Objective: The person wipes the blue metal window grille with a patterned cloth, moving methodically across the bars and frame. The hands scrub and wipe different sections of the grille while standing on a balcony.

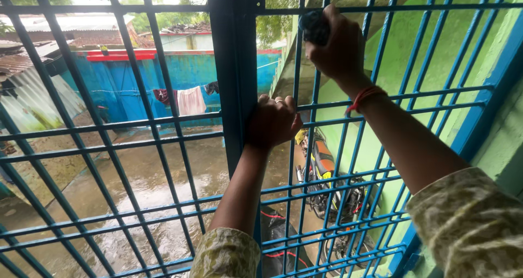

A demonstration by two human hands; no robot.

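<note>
Left hand [272, 122] clenched on the blue grille [163, 125] post; right hand [338, 49] higher, grasping a dark tool [315, 27] against the bars — stiff, wet-looking metal, likely slippery.

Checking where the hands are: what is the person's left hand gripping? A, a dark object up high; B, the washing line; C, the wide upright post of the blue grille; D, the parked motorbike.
C: the left hand is closed around the wide blue post, while the right hand holds the dark object higher up.
</note>
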